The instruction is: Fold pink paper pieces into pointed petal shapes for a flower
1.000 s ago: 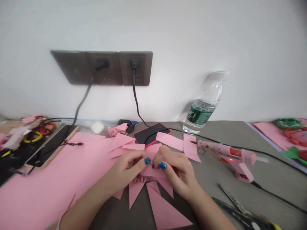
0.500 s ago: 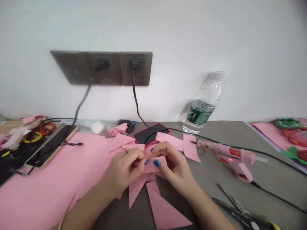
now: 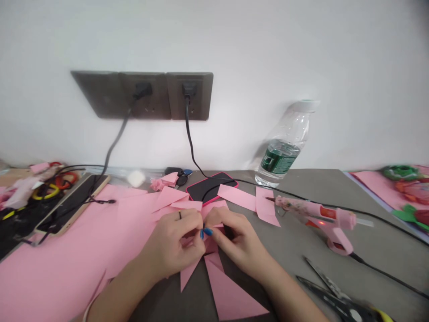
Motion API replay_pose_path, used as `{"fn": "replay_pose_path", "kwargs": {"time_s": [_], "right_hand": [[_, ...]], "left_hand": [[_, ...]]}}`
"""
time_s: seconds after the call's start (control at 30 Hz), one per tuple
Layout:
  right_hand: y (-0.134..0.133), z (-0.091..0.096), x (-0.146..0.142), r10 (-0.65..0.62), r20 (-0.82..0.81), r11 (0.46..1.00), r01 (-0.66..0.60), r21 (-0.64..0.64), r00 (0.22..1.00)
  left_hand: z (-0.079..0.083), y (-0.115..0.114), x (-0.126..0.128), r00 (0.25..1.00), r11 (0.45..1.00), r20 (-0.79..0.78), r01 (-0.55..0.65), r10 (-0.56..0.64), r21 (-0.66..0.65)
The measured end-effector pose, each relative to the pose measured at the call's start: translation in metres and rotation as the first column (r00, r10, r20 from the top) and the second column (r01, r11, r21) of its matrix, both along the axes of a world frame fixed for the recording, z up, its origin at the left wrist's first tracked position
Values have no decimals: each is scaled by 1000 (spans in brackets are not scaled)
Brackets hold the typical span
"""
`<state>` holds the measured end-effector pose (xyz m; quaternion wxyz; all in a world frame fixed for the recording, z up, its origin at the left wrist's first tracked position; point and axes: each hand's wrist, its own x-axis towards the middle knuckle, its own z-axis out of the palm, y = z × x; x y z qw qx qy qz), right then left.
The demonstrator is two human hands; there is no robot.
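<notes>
My left hand point(image 3: 174, 243) and my right hand point(image 3: 239, 239) meet fingertip to fingertip above the table, both closed in a pinch. Between them is a small piece of pink paper point(image 3: 189, 241), mostly covered by the fingers. Below the hands lie cut pink paper pieces, among them a long pointed one point(image 3: 233, 288). Large pink sheets point(image 3: 83, 241) spread under and beyond my left forearm. Right of my right hand, a pink hot glue gun point(image 3: 321, 219) rests on its side with a small red light lit.
Open scissors point(image 3: 338, 297) lie at the lower right. A water bottle point(image 3: 284, 145) leans against the wall. Behind the hands is a phone with a pink edge point(image 3: 212, 185); another phone point(image 3: 73, 203) is at left. A black cable point(image 3: 268, 183) crosses the table.
Both hands have drawn closer, and their fingertips now touch. The pink paper piece that showed between the fingers is now mostly hidden. The other things have stayed put.
</notes>
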<state>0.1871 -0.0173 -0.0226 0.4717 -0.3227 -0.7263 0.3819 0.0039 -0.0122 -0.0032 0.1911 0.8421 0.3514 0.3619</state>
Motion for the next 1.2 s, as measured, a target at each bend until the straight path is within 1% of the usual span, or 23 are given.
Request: {"fn": "replay_pose_path", "kwargs": {"time_s": [0.1,0.2,0.3,0.37,0.43,0.47,0.5,0.53,0.57,0.67,0.73,0.8,0.87,0.97,1.1,1.2], "right_hand": [[0,0,1,-20,-7,1000,20,17,1000],[1,-1,2,-43,-26,999,43,-5,999],[3,-3,6,-74,-97,997,71,-34,992],[6,-4,10,-156,-193,988,153,-29,969],[9,-5,13,-244,-268,969,248,-20,932],[10,-5,13,-263,-284,963,269,-21,922],[11,-5,13,-256,-285,966,257,-33,924],[11,-5,12,-231,-281,973,226,-51,931],[10,-5,11,-199,-272,980,186,-74,942],[6,-3,6,-114,-228,990,91,-110,967],[4,-1,4,-86,-180,993,68,-100,980],[3,0,4,-71,-134,995,60,-85,988],[3,0,4,-66,-109,996,59,-69,992],[5,0,3,-79,-114,996,74,-48,990],[6,-1,2,-108,-117,994,107,-17,987],[6,0,0,-130,-93,990,134,40,987]], "left_hand": [[0,0,1,1000,1000,12,-10,10,5],[-1,2,-1,999,999,28,-32,32,-5],[-1,8,-9,997,997,36,-65,66,-30],[0,13,-17,990,992,63,-121,123,-44],[2,18,-23,970,973,88,-224,228,-53],[3,19,-25,959,964,99,-261,266,-60],[3,19,-26,951,957,111,-281,287,-69],[3,18,-25,953,958,116,-272,281,-85],[3,17,-23,962,966,116,-238,249,-100],[0,10,-15,993,991,80,-72,81,-113],[-1,6,-9,999,997,50,10,-6,-80],[-1,4,-6,999,999,21,43,-42,-26],[0,5,-4,999,998,-11,50,-49,26],[1,6,-3,998,996,-50,37,-33,77],[-4,7,-1,997,984,-61,-27,38,176],[-9,7,0,995,963,-67,-58,78,263]]}}
